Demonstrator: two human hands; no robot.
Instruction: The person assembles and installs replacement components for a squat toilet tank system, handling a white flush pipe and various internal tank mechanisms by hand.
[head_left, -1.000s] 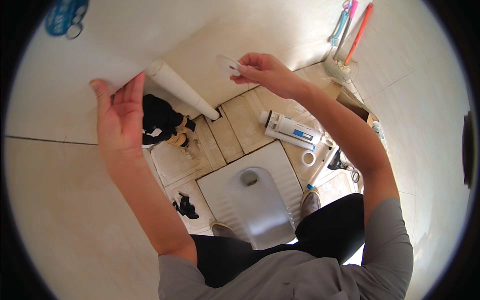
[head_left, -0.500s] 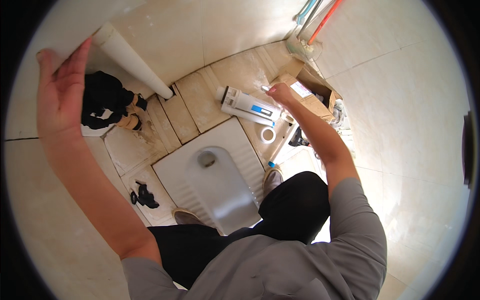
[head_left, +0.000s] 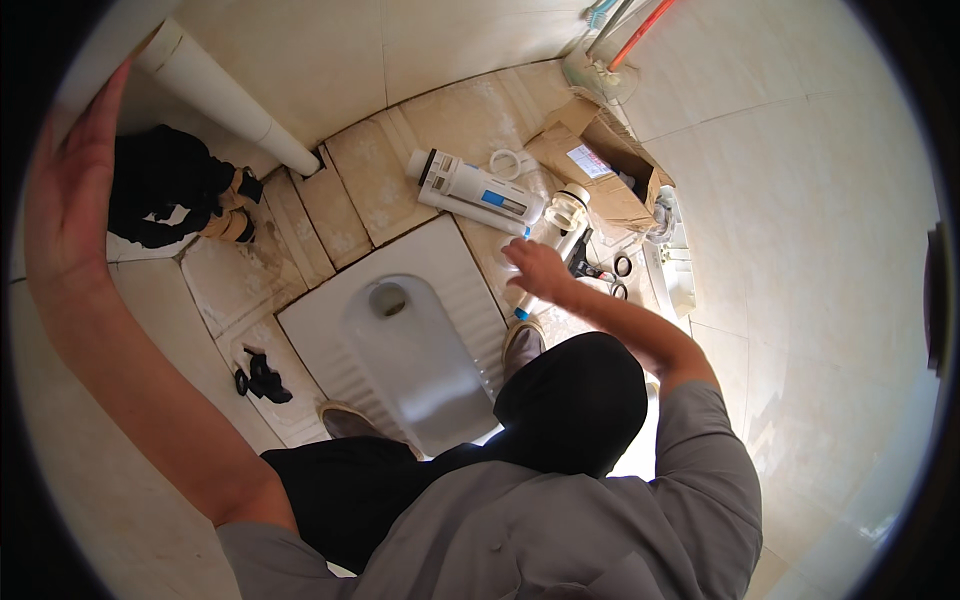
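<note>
My left hand (head_left: 75,200) is raised at the far left, fingers stretched out, against the edge of a smooth white fixture (head_left: 105,45) that runs out of view. Its fingertips are partly hidden there. My right hand (head_left: 537,270) hovers low over the floor with its fingers bent but apart, covering most of a white ring. Just beyond it lies a white plastic cylinder (head_left: 470,185) with a blue label, looking like a cistern flush valve. A second white ring (head_left: 505,163) rests by the cylinder. A cream round fitting (head_left: 568,205) is near my right hand.
Between my feet is a squat toilet (head_left: 415,350). An opened cardboard box (head_left: 595,165) stands behind the fittings. A white pipe (head_left: 225,95) meets the floor; black cloth items (head_left: 165,190) lie beside it. Small black pieces (head_left: 262,378) lie left of the toilet.
My right hand has come back toward me from beside the box, leaving a white ring by the cylinder. The view has shifted slightly; my left hand stays raised at the white fixture.
</note>
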